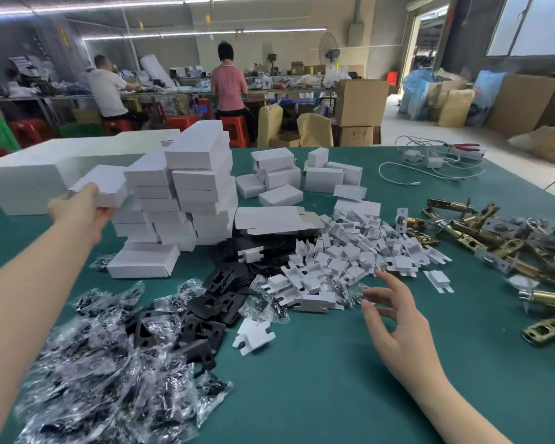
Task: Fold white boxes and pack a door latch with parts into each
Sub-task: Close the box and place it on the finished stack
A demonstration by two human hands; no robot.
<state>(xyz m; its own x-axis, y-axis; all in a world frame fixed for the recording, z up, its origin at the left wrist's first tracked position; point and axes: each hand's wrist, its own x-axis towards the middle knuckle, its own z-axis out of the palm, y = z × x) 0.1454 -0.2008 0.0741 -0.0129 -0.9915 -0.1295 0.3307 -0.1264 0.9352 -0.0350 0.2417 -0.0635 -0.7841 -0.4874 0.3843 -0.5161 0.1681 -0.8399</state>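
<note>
My left hand (pixel 79 210) grips a closed white box (pixel 101 187) at the left side of a tall stack of folded white boxes (pixel 186 193). My right hand (pixel 390 310) hovers open, fingers spread, just above the green table beside a heap of small white card inserts (pixel 343 254). Flat unfolded box blanks (pixel 269 219) lie behind that heap. Brass door latches (pixel 494 241) are piled at the right. Black strike plates (pixel 218 299) and clear bags of screws (pixel 109 373) lie at the front left.
More small white boxes (pixel 289 177) stand at the table's back, with a large white carton (pixel 29 181) at the far left. White cables and red pliers (pixel 436 155) lie at the back right. Two people work at a far bench among cardboard cartons (pixel 359 104).
</note>
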